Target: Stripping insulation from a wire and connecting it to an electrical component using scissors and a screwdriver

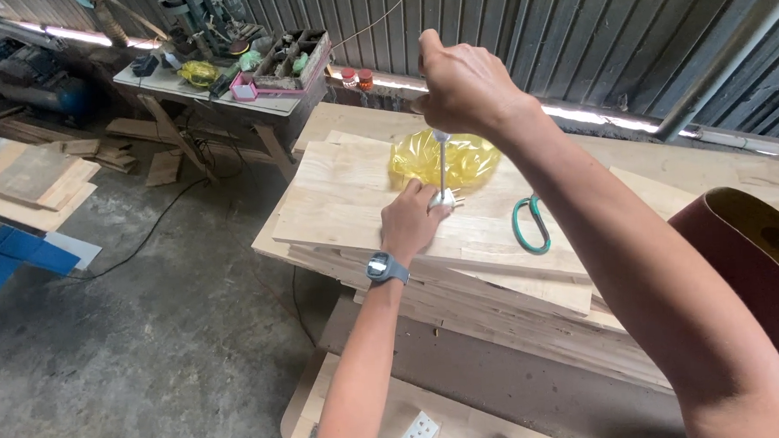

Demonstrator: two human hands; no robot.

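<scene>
Pale wood, a screwdriver stood upright on it.
The right hand (464, 86) has its fingers wrapped tight around the handle of the screwdriver (441, 166); the left hand (413, 220), fingers pinched together, steadies a small white part (442, 203) at its tip on the top board (345, 203), near the stack's far edge, beside a yellow bag (457, 159) and green scissors (531, 224).

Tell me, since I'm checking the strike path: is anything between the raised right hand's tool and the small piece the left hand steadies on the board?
Nothing visible. The right hand holds a thin metal tool straight above the small white piece pinched by the left hand; the yellow bag lies behind.
</scene>
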